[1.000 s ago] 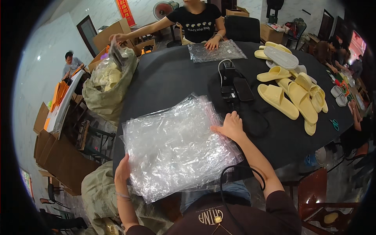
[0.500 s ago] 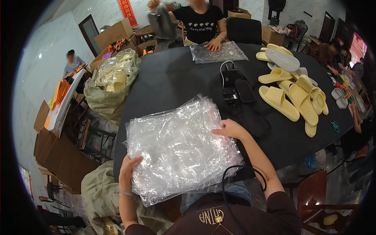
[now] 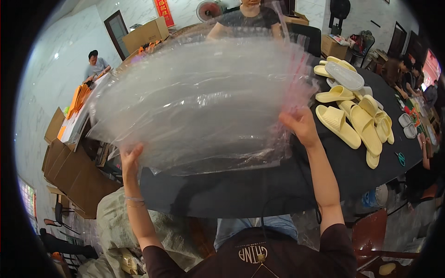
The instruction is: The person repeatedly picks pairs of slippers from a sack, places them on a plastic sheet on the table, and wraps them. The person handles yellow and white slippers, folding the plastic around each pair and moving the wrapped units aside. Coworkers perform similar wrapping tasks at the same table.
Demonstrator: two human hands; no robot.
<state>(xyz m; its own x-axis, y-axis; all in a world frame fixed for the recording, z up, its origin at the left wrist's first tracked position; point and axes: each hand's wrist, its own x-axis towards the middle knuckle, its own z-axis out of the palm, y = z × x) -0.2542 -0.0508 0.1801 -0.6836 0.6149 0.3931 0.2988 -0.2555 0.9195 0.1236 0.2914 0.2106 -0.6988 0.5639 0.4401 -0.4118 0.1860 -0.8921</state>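
Both hands are closed on one wide stack of clear plastic bags (image 3: 199, 104): the left hand (image 3: 131, 160) grips its near left corner, thumb on top, and the right hand (image 3: 303, 126) pinches the right side, near a pinkish strip. The stack is up in the air over the dark table (image 3: 208, 197), its far part blurred and fanned into layers (some of the co-worker (image 3: 250, 18) opposite is hidden behind it). To its right lies a heap of pale yellow slippers (image 3: 364, 127), with teal scissors (image 3: 400, 159) near the table edge. Below left sits a greenish sack (image 3: 111, 215).
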